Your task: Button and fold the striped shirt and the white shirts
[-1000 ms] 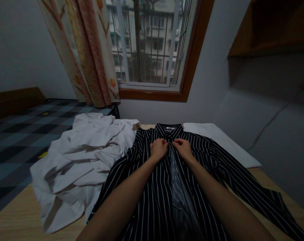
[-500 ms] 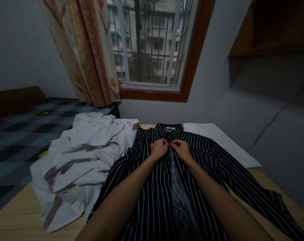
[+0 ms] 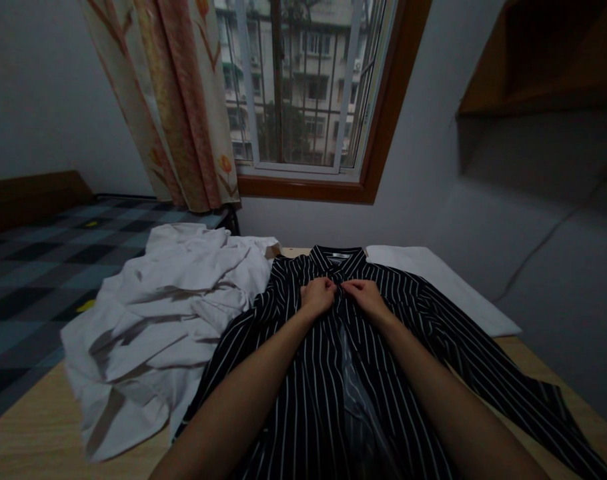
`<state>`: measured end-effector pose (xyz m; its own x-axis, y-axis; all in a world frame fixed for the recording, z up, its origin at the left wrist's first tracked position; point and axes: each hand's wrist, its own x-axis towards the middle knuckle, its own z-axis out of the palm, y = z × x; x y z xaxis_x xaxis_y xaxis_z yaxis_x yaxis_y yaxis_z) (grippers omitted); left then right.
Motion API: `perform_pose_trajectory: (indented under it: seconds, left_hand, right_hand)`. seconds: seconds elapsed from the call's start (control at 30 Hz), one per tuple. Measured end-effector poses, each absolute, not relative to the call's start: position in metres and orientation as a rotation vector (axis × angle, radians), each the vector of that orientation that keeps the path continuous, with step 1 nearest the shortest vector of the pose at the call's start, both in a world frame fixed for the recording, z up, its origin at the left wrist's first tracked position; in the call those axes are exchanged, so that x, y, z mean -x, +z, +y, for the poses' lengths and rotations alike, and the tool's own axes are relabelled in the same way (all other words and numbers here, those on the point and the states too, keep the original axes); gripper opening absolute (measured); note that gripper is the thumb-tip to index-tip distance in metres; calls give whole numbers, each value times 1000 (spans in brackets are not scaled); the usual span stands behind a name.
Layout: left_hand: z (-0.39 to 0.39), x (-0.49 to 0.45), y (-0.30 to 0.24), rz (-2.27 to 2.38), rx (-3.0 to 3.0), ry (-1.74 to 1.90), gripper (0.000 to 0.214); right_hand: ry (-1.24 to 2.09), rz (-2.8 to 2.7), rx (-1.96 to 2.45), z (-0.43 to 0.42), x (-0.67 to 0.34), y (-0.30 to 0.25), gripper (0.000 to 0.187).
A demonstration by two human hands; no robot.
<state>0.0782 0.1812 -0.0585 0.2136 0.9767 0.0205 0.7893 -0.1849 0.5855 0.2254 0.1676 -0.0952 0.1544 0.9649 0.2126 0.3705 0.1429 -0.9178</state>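
Note:
A black shirt with thin white stripes [image 3: 303, 373] lies spread face up on a wooden table [image 3: 38, 433], collar pointing toward the window. Its front is open below my hands. My left hand [image 3: 317, 296] is closed, pinching the left front edge of the shirt just under the collar. My right hand [image 3: 364, 295] is closed too, pinching the right front edge. The two hands nearly touch at the shirt's placket.
A crumpled white garment [image 3: 158, 327] lies on the table to the left of the shirt. A folded white cloth [image 3: 443, 280] sits at the back right. A bed with a checked cover [image 3: 38, 267] stands left, a curtain [image 3: 178, 107] and window behind, a wooden shelf [image 3: 538, 60] upper right.
My hands stay pinched on the shirt's front edges near the collar, drawing very slightly closer together. Nothing else has moved.

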Motion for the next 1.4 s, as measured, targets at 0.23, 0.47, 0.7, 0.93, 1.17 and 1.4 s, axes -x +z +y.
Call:
perform_pose_trajectory:
  seconds: [0.23,0.47,0.7,0.93,1.17,1.4]
  left_hand:
    - [182,-78,-59,1617,-2020,569,25]
    - [181,-79,-58,1611,-1937,647,33]
    - [181,-79,-59,1642,-1918,687,23]
    - [180,-79,-58,1638,-2017,629,20]
    - [183,-76,-74,1633,-2291,650,7]
    - [176,-76,-75,1720,-2372,803,58]
  right_hand:
    - [583,-1401,1492,166,-218,-94,20]
    - [351,-1465,1603,160,-209,-91,17]
    - [305,-1487,1589,160,-209,-94,14]
    - [436,-1400,1530,167,-213,-98,14]
    - [411,-1270,1521,170,-217,-100,20]
    - [27,-1394,1650,154,-252,-77,34]
